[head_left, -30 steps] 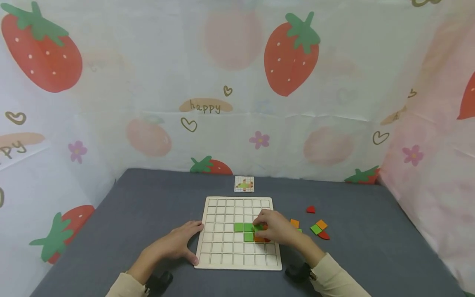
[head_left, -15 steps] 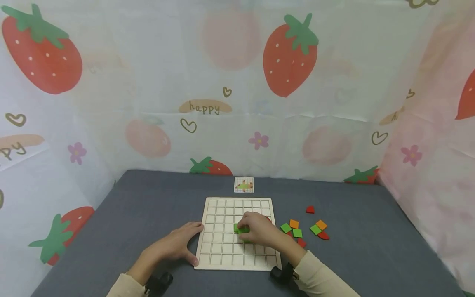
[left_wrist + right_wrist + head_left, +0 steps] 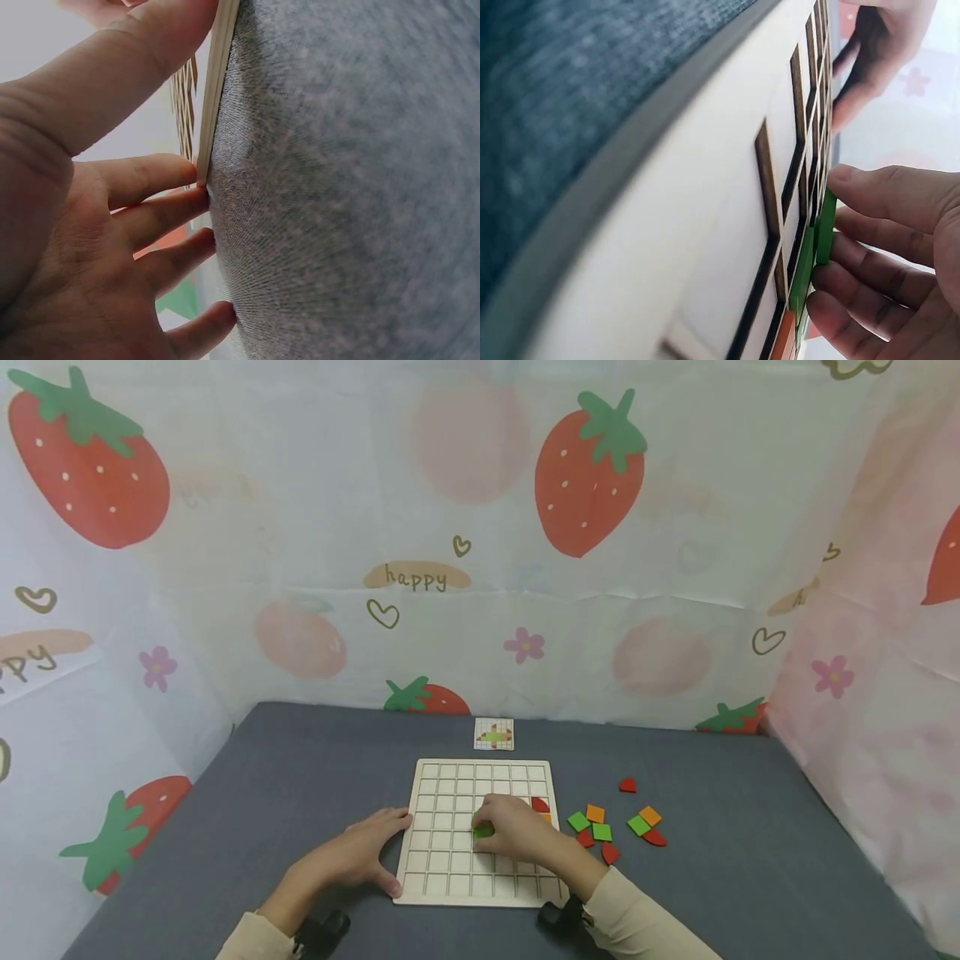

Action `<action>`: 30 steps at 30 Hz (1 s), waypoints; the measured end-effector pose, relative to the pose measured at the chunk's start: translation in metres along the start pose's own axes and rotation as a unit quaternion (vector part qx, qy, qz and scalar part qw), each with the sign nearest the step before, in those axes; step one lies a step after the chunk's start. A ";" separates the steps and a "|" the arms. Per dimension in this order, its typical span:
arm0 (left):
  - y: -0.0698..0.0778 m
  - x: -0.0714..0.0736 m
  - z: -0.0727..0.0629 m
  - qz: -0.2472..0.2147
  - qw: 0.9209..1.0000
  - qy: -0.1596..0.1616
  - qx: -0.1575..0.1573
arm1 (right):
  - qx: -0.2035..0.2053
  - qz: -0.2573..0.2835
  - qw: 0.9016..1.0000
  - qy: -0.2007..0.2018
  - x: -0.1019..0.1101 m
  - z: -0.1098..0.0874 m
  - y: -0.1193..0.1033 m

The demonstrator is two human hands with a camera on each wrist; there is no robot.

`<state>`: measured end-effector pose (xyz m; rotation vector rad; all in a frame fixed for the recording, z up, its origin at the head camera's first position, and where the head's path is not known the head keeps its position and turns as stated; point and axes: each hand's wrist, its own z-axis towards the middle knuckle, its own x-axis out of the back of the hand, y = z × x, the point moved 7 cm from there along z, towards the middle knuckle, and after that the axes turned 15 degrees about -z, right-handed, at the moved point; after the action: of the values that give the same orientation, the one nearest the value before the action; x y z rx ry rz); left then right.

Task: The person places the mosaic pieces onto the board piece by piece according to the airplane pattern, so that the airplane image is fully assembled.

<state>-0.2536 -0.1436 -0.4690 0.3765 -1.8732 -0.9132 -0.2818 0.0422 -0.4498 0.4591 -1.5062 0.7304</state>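
Note:
My right hand (image 3: 517,833) pinches a green square tile (image 3: 826,225) between thumb and fingers, over the middle of the wooden grid board (image 3: 442,883). In the right wrist view the tile stands tilted at the board's surface, beside another green tile (image 3: 802,262) and part of an orange tile (image 3: 783,339). A red rounded piece (image 3: 539,805) and the edge of an orange piece (image 3: 546,817) lie on the board's right side; my right hand hides other cells. My left hand (image 3: 360,850) rests at the board's left edge, thumb and fingers spread and touching it.
Loose green, orange and red pieces lie right of the board, among them an orange tile (image 3: 595,813), a green tile (image 3: 638,825) and a red piece (image 3: 627,785). A small pattern card (image 3: 493,734) lies behind the board on the grey table (image 3: 330,760).
My right hand has moved left across the board, uncovering red and orange pieces at its right side and loose pieces on the table. My left hand stays in place.

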 end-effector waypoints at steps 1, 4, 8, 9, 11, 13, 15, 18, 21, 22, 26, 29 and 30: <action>0.000 0.000 0.000 0.000 1.000 0.000 0.001 | 0.001 -0.004 1.000 0.001 0.000 0.000 0.000; -0.001 -0.001 0.001 -0.002 1.000 -0.003 0.002 | 0.003 -0.010 1.000 0.003 -0.001 0.001 -0.002; -0.002 -0.002 0.001 -0.002 1.000 -0.003 0.005 | 0.003 -0.015 1.000 0.003 -0.002 0.001 -0.002; -0.002 -0.002 0.002 -0.002 1.000 -0.002 0.006 | 0.003 -0.018 1.000 0.003 -0.002 0.002 -0.002; -0.003 -0.002 0.002 -0.004 1.000 -0.001 0.008 | 0.002 -0.020 1.000 0.002 -0.003 0.002 -0.002; -0.003 -0.002 0.002 -0.006 1.000 -0.002 0.010 | 0.003 -0.022 1.000 0.000 -0.004 0.001 -0.002; -0.002 -0.002 0.001 -0.006 1.000 -0.003 0.010 | 0.006 -0.023 1.000 0.000 -0.004 0.001 -0.002; -0.002 -0.002 0.000 -0.005 1.000 -0.003 0.011 | 0.010 -0.022 1.000 0.000 -0.002 0.001 -0.003; -0.001 0.000 0.000 -0.006 1.000 -0.003 0.014 | 0.014 -0.018 1.000 0.002 0.001 0.000 -0.004; -0.001 0.000 0.000 -0.006 1.000 -0.003 0.015 | 0.015 -0.016 1.000 0.002 0.001 0.000 -0.004; 0.001 0.000 0.000 -0.008 1.000 -0.005 0.016 | 0.021 -0.016 1.000 0.006 0.002 -0.001 -0.005; -0.001 0.000 0.000 -0.006 1.000 -0.005 0.018 | 0.024 -0.016 1.000 0.006 0.001 -0.001 -0.005; -0.001 0.000 0.000 -0.006 1.000 -0.005 0.018 | 0.025 -0.012 1.000 0.006 0.002 -0.001 -0.005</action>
<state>-0.2537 -0.1447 -0.4699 0.4054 -1.9010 -0.8915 -0.2783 0.0396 -0.4476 0.5082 -1.4716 0.7515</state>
